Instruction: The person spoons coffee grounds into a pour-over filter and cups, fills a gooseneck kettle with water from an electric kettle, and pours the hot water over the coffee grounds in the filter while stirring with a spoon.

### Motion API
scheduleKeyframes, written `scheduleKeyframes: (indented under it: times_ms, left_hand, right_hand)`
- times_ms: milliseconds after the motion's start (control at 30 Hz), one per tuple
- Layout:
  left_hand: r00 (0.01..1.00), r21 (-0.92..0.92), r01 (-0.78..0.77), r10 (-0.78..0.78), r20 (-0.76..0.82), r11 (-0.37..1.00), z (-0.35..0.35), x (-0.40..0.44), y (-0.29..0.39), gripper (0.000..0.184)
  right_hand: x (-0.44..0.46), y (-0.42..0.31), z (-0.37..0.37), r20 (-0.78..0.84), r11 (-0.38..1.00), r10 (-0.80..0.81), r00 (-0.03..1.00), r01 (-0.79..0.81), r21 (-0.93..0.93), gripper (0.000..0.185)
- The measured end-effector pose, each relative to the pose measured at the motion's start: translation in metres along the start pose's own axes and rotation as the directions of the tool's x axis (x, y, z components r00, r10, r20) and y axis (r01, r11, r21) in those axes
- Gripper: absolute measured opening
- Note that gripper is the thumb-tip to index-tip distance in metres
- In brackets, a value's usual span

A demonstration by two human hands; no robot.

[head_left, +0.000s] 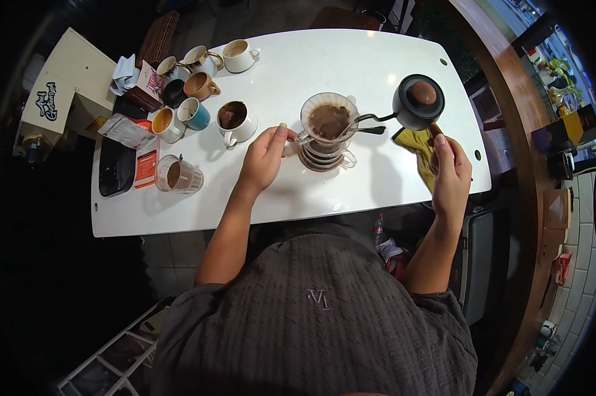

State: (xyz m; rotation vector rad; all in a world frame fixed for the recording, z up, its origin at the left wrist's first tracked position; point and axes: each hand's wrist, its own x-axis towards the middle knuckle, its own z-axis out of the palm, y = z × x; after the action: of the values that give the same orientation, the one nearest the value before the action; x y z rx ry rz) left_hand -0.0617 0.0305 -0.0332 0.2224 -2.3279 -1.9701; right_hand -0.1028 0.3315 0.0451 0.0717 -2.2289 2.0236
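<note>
A clear glass dripper (pixel 309 117) with dark, wet coffee in it sits on a glass server (pixel 321 157) on the white table. A spoon (pixel 370 130) rests in the dripper, its handle pointing right. My right hand (pixel 451 165) grips the handle of a black gooseneck kettle (pixel 410 119), whose spout tip is over the dripper's right side. Beside the dripper's left edge is my left hand (pixel 265 157), fingers closed at the dripper's small handle. Under the kettle's right side lies a yellow-green cloth (pixel 413 146).
Several cups, including a white mug (pixel 240 125) and a teal cup (pixel 195 115), stand at the left. A ribbed glass (pixel 180 177) is near the front left edge. A black tray (pixel 116 168) and packets lie farther left on the white table (pixel 271 204).
</note>
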Motion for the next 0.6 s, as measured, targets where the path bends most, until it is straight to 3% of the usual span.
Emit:
scheduleKeyframes:
  times_ms: [100,167,600]
  left_hand:
    - [1.000,0.003,0.009,-0.009,0.005,1.000,0.001,0.001,0.000,0.043]
    - [1.000,0.002,0.003,-0.003,0.012,1.000,0.000,0.003,-0.003,0.043]
    - [1.000,0.003,0.009,-0.009,0.001,1.000,-0.004,0.001,0.003,0.044]
  right_hand:
    - [0.001,0.001,-0.002,-0.007,0.999,0.005,1.000,-0.005,0.037,0.033]
    - [0.003,0.001,-0.001,-0.085,0.999,0.009,0.996,-0.013,-0.053,0.027]
    - [0.025,0.015,-0.004,-0.058,0.999,0.021,0.998,-0.018,0.040,0.034]
